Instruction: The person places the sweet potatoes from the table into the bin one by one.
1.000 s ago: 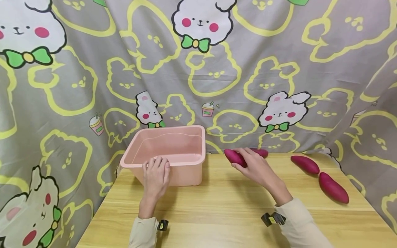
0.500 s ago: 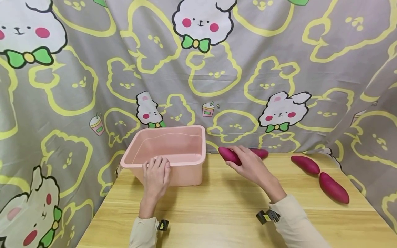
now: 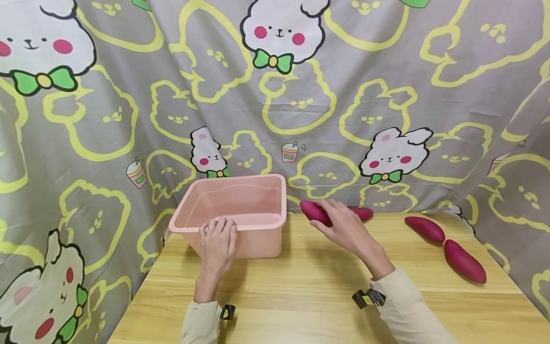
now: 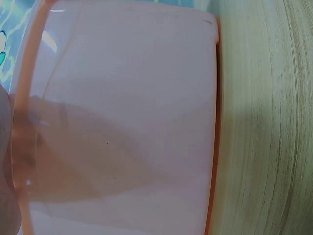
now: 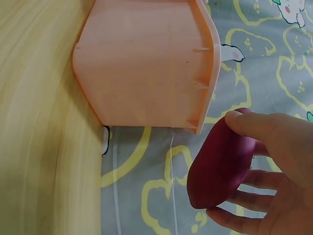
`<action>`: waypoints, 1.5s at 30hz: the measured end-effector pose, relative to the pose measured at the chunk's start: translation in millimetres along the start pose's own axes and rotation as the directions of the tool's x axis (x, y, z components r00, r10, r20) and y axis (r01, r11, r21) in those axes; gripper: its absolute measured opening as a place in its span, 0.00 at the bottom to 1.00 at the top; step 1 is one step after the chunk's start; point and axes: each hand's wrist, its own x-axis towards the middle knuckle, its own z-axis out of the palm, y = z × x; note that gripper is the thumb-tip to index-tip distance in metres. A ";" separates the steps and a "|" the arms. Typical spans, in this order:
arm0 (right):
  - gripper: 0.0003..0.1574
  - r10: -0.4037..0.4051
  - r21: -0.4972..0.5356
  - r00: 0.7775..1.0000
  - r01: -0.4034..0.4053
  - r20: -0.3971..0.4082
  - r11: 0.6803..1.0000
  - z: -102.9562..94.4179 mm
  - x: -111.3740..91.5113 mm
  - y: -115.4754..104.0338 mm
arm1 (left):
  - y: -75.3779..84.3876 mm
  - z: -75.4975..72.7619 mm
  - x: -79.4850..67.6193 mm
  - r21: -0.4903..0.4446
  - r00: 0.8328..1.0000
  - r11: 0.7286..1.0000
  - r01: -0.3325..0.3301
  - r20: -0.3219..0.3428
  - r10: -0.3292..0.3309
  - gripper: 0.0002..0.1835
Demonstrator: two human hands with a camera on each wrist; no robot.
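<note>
A pink plastic bin [image 3: 258,243] stands at the back left of the table, and its visible inside holds nothing. My left hand [image 3: 218,246] grips the bin's front rim, fingers hooked over it; the left wrist view shows the bin's wall [image 4: 132,73] close up. My right hand [image 3: 345,229] holds a purple sweet potato [image 3: 312,211] to the right of the bin. In the right wrist view, thumb and fingers clasp that sweet potato from either side, apart from the bin. Behind the hand lies another sweet potato [image 3: 364,213], partly hidden.
Two more sweet potatoes lie at the table's right: one [image 3: 424,229] farther back, one [image 3: 465,261] nearer. A grey curtain with yellow outlines [image 3: 301,95] hangs right behind the wooden table [image 3: 292,296]. Each sleeve carries a small black device.
My right hand has moved left and slightly up with the sweet potato, closer to the bin. The left hand keeps its grip on the rim.
</note>
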 end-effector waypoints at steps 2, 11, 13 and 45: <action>0.36 0.004 -0.001 1.000 -0.004 0.001 1.000 -0.8 1.4 -1.0 | 0.0 -0.1 -0.1 0.000 1.000 1.000 -0.001 -0.001 0.001 0.18; 0.36 -0.003 0.011 1.000 0.003 0.002 1.000 -4.1 8.2 -5.9 | 0.4 -0.5 -0.2 -0.001 1.000 1.000 0.000 0.008 0.000 0.19; 0.36 -0.003 0.014 1.000 0.003 0.004 1.000 -5.1 10.0 -7.6 | 0.5 -0.6 -0.2 -0.004 1.000 1.000 0.006 0.015 -0.006 0.19; 0.34 -0.112 0.047 0.987 0.118 -0.117 0.992 -4.0 39.7 -37.6 | 0.0 1.0 0.2 -0.004 1.000 1.000 0.002 0.002 -0.002 0.17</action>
